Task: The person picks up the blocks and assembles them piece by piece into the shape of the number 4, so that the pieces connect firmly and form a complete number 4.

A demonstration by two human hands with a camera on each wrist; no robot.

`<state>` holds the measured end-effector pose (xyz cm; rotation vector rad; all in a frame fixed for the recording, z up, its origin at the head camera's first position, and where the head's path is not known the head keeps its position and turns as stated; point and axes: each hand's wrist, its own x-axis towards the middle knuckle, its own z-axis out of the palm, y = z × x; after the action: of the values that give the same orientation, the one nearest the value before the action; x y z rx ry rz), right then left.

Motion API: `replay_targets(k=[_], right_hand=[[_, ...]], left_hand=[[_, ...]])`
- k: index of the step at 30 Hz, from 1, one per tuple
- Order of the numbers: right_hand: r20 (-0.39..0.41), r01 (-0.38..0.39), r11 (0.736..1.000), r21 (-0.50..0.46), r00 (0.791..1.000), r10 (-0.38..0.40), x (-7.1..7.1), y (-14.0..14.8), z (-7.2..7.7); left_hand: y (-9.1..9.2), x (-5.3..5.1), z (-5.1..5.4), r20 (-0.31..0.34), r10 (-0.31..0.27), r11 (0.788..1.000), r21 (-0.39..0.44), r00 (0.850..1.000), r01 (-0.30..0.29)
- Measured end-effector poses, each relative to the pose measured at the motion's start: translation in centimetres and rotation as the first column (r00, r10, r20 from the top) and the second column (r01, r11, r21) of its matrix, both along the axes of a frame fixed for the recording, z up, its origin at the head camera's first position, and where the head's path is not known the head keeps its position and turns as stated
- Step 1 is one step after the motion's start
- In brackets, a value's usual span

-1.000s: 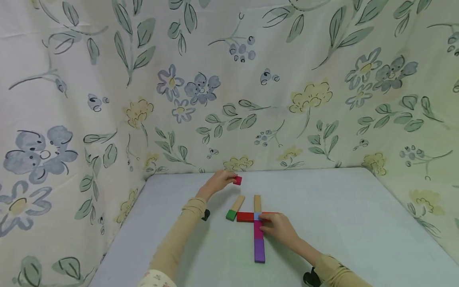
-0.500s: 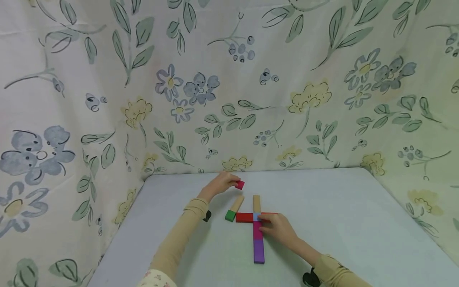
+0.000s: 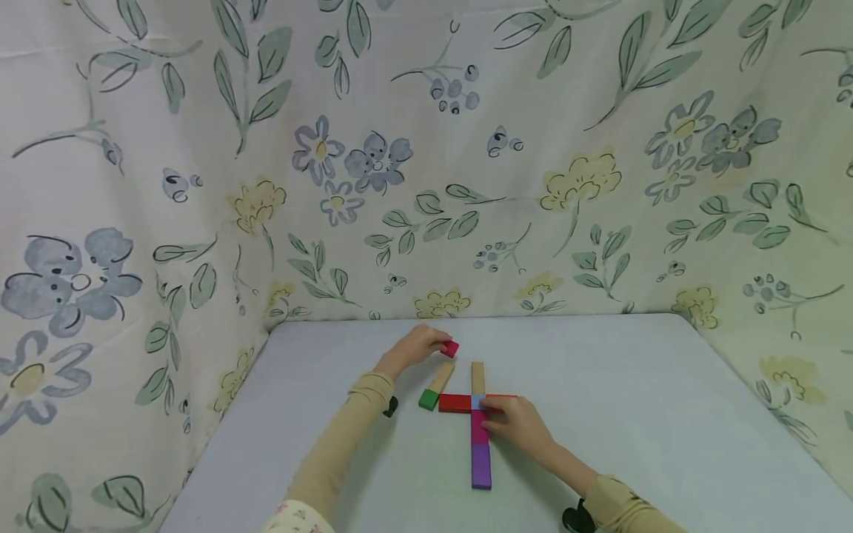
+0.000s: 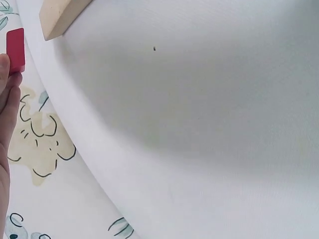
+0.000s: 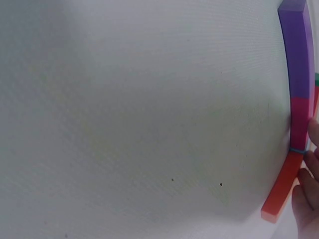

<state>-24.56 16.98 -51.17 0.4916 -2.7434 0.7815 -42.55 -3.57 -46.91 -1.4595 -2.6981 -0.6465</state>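
A small crimson block [image 3: 451, 349] is pinched between the thumb and fingers of my left hand [image 3: 415, 346], held near the table's far side; its red side [image 4: 16, 47] shows in the left wrist view. My right hand [image 3: 525, 428] rests at the middle of a cross of blocks, fingertips on the light blue block [image 3: 477, 402] and thumb by the magenta block [image 3: 480, 427]. Under its fingers lies an orange-red block [image 5: 282, 189], partly covered in the head view. A purple block [image 3: 481, 466], a dark red block [image 3: 456, 403] and a natural wood block [image 3: 477, 377] form the other arms.
Left of the cross, a green block [image 3: 429, 399] meets a slanted wood block [image 3: 442, 377]. These lie on a white table [image 3: 633, 414]. Behind and beside it hangs a floral cloth [image 3: 426, 244].
My left hand has moved a little right and nearer, carrying the crimson block toward the slanted wood block's far end. My right hand has stayed in place on the cross.
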Motion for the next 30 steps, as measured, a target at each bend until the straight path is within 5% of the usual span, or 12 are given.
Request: replay_targets(k=[30], right_hand=[[0.019,0.027,0.999,-0.019,0.999,-0.027,0.3,-0.2,0.3]], left_hand=[[0.7,0.3,-2.1,0.054,0.047,0.998,-0.033,0.997,-0.045]])
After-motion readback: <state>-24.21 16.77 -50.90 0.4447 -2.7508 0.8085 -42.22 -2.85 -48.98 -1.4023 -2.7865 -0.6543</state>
